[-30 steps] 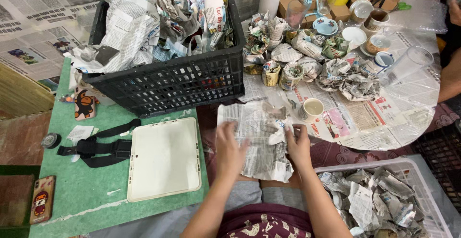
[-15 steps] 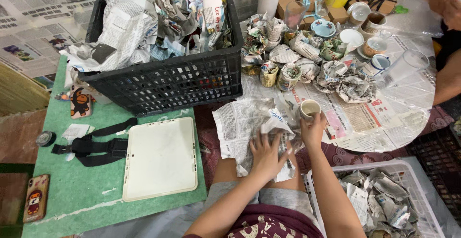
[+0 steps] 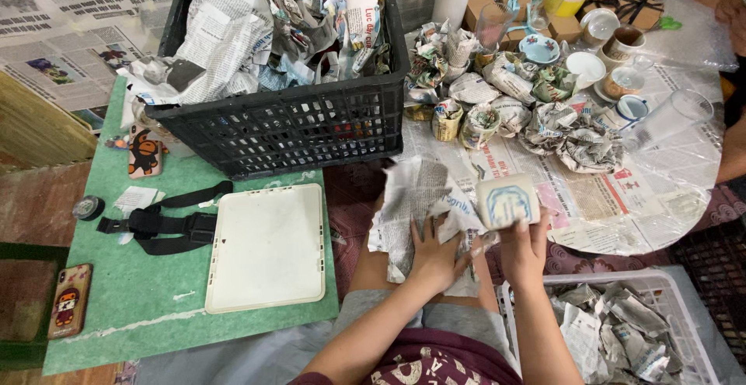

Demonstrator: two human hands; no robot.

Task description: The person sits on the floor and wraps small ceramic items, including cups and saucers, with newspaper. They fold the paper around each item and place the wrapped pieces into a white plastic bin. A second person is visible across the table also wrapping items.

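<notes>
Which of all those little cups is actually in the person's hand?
The pale cup with a blue painted pattern, lifted by the right hand above the newspaper sheet. The other cups sit on the round table.

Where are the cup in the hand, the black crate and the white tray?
cup (image 3: 507, 201), head view, its patterned side.
black crate (image 3: 295, 132), head view, its front wall.
white tray (image 3: 268, 249), head view, its flat middle.

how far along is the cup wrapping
Done: a cluster of wrapped bundles sits on the newspaper-covered table, and more lie in the white basket. In hand: the right hand holds a cup with a blue pattern, while the left hand presses a newspaper sheet on the lap. Left: several bare cups and a glass at the far side.
</notes>
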